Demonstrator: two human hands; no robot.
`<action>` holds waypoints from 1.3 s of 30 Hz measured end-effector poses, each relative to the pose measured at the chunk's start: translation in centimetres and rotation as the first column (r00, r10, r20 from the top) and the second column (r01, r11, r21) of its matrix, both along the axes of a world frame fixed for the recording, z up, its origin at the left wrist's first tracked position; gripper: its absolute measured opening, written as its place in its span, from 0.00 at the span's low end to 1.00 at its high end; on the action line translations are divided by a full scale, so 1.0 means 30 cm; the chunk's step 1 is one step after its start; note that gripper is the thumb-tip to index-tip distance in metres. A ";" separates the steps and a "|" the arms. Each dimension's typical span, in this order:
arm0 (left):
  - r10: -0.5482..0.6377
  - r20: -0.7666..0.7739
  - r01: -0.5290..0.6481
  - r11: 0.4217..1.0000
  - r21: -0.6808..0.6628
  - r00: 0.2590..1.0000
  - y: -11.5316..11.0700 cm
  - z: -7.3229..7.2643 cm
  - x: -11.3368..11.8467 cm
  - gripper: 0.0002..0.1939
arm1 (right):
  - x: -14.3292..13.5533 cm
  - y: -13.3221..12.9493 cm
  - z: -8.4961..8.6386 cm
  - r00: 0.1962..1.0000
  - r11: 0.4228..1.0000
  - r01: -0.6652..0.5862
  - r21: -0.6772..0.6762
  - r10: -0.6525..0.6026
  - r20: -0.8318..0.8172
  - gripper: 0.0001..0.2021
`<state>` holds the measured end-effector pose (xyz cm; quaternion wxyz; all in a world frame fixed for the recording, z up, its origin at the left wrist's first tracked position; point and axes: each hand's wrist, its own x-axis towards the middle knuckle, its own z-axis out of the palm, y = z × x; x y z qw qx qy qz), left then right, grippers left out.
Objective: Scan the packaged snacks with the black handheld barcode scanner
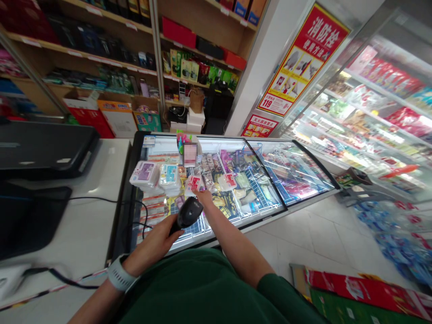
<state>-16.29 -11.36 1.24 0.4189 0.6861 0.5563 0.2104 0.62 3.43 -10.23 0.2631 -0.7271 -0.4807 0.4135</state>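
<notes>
My left hand [168, 231] is wrapped round the handle of a black barcode scanner [190, 211], whose head points up and to the right. My right hand [204, 197] pinches the near edge of a small white pack with a red label [194, 183]; its fingers are partly hidden. To the left, on the freezer's glass top, stand a stack of clear packs with purple labels [145, 173] and a stack with blue labels [169, 174]. Another red-labelled pack [227, 181] lies to the right of my right hand.
Frozen goods show through the glass freezer lid [270, 204]. A small pack [190, 155] and colourful items stand at its back edge. On the left, a counter [97, 193] carries black equipment and the scanner's cable [94, 198]. Shelves, a lit display fridge [381, 103] and bottled water surround the freezer.
</notes>
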 end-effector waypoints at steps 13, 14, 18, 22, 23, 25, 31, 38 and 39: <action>0.005 0.011 -0.006 1.000 0.029 1.000 0.003 -0.020 -0.005 0.24 | 0.086 0.023 -0.048 0.943 0.979 0.134 -0.156 -0.174 -0.282 0.15; 0.003 0.017 -0.004 0.999 0.032 1.000 0.004 -0.022 -0.005 0.24 | 0.101 0.020 -0.048 0.939 0.979 0.143 -0.149 -0.181 -0.293 0.15; -0.001 0.020 0.000 0.999 0.035 1.000 0.007 -0.029 -0.002 0.24 | 0.167 0.005 -0.051 0.922 0.977 0.192 -0.096 -0.213 -0.324 0.15; -0.009 -0.007 0.010 0.999 0.042 1.000 0.010 -0.017 0.008 0.23 | 0.228 -0.007 -0.057 0.902 0.963 0.268 -0.016 -0.256 -0.347 0.13; -0.012 -0.013 0.013 0.999 0.044 1.000 0.011 -0.014 0.011 0.23 | 0.241 -0.011 -0.057 0.897 0.957 0.290 0.009 -0.269 -0.351 0.12; -0.016 -0.020 0.017 0.999 0.051 1.000 0.013 -0.014 0.017 0.24 | 0.265 -0.020 -0.055 0.886 0.941 0.333 0.062 -0.289 -0.363 0.10; -0.070 -0.015 0.071 0.994 0.088 0.997 0.028 -0.052 0.033 0.25 | 0.315 -0.068 -0.023 0.873 0.903 0.379 0.201 -0.277 -0.402 0.14; -0.095 -0.003 0.095 0.990 0.107 0.995 0.038 -0.032 0.066 0.25 | 0.349 -0.111 0.023 0.880 0.884 0.372 0.283 -0.239 -0.410 0.14; -0.102 -0.001 0.101 0.989 0.105 0.995 0.038 -0.025 0.070 0.25 | 0.352 -0.115 0.029 0.880 0.883 0.370 0.290 -0.234 -0.413 0.14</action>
